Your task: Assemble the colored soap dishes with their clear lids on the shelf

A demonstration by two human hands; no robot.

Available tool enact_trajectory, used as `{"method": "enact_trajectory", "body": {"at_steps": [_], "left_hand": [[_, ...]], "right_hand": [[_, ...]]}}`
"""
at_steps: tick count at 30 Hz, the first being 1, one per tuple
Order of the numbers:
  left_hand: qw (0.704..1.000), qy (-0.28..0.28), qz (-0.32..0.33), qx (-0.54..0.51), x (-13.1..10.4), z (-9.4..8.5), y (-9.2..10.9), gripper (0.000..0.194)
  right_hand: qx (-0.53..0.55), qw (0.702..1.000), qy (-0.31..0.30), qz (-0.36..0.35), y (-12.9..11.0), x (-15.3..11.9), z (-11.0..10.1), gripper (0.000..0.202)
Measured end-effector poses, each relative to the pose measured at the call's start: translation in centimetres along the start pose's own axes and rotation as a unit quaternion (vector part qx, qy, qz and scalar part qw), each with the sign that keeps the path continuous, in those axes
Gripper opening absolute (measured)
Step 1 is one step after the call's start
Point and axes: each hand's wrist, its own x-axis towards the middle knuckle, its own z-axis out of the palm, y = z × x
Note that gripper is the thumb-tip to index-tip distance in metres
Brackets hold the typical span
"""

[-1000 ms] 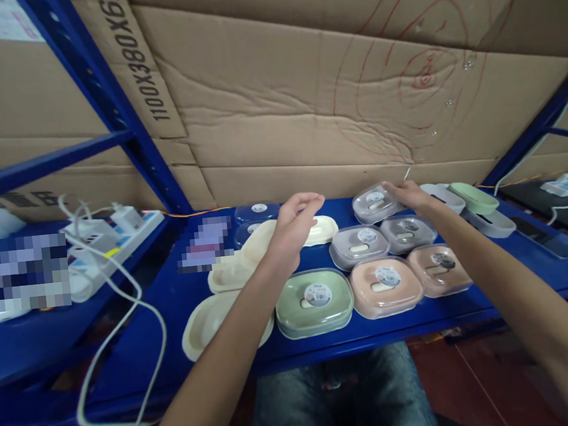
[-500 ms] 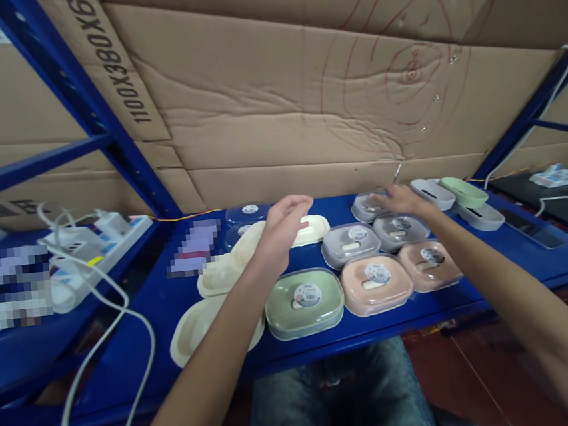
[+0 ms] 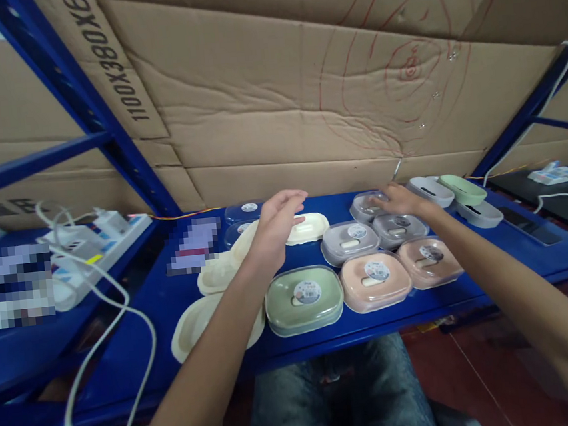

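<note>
My left hand (image 3: 279,225) hovers over cream dishes, its fingers stretched out and nothing seen in them. A cream piece (image 3: 310,228) lies just right of its fingertips; another cream dish (image 3: 199,325) is nearer, partly behind my forearm. At the back, my right hand (image 3: 399,200) has its fingers on the right end of a grey soap box (image 3: 362,208) with a clear lid. Two more grey soap boxes (image 3: 350,241) stand in front of it. Closer still are two peach soap boxes (image 3: 377,280) and a green one (image 3: 303,299), all clear-lidded with round stickers.
Grey and green open dishes (image 3: 462,189) are stacked at the right, beside a dark phone (image 3: 531,226). Blue-looking lids (image 3: 244,213) lie at the back left. A power strip (image 3: 102,257) with a looping white cable (image 3: 149,326) is left; cardboard (image 3: 254,109) backs the blue shelf (image 3: 138,321).
My left hand has shifted slightly left and its fingers have moved a little. My right hand stays at the rear grey soap box, and the boxes keep their places.
</note>
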Motion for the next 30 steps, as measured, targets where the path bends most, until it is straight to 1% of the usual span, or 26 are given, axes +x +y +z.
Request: {"method": "enact_trajectory", "body": {"at_steps": [2,4,6,8,10,12,15,17,20,22,24,26,28,30], "left_hand": [[1.0,0.019,0.01,-0.019,0.2,-0.1,0.0,0.02],[0.998,0.042,0.026,-0.044,0.4,-0.3,0.0,0.019],[0.995,0.06,0.043,-0.07,0.5,-0.5,0.2,0.019],[0.992,0.068,0.053,-0.095,0.5,-0.8,0.5,0.02],[0.989,0.066,0.058,-0.119,0.5,-1.1,0.8,0.024],[0.986,0.061,0.064,-0.14,0.4,-1.3,1.1,0.029],[0.983,0.062,0.073,-0.16,0.4,-1.5,1.4,0.033],[0.981,0.07,0.074,-0.164,0.4,-1.7,1.5,0.034],[0.98,0.082,0.073,-0.167,0.5,-2.0,1.6,0.033],[0.978,0.089,0.077,-0.173,0.6,-2.2,1.8,0.031],[0.976,0.092,0.085,-0.177,0.5,-2.6,2.4,0.03],[0.978,0.087,0.098,-0.165,0.3,-3.0,3.3,0.029],[0.983,0.074,0.119,-0.12,-0.1,-3.6,4.4,0.027],[0.986,0.063,0.152,-0.034,-0.5,-4.5,5.5,0.023]], "right_hand": [[-0.007,1.0,0.013,-0.001,-0.8,0.1,-0.2,0.053],[-0.011,0.999,0.027,-0.022,-2.3,0.2,-0.5,0.056],[-0.007,0.997,0.036,-0.074,-4.6,0.3,-0.9,0.056],[0.008,0.988,0.033,-0.15,-7.5,0.3,-1.0,0.053],[0.028,0.975,0.012,-0.221,-10.6,0.2,-0.9,0.05],[0.039,0.963,-0.016,-0.267,-13.7,0.1,-0.6,0.053],[0.025,0.954,-0.079,-0.287,-17.4,0.5,0.1,0.065],[-0.004,0.952,-0.13,-0.278,-19.0,1.1,0.7,0.072],[-0.045,0.949,-0.193,-0.246,-20.1,2.1,1.5,0.081],[-0.047,0.947,-0.207,-0.241,-20.1,2.6,1.9,0.082],[-0.04,0.948,-0.192,-0.252,-19.7,2.8,2.0,0.078],[-0.039,0.953,-0.155,-0.257,-19.1,2.9,2.0,0.077],[-0.042,0.959,-0.113,-0.255,-18.5,2.9,1.7,0.082],[-0.041,0.964,-0.083,-0.249,-17.9,3.0,1.3,0.087]]}}
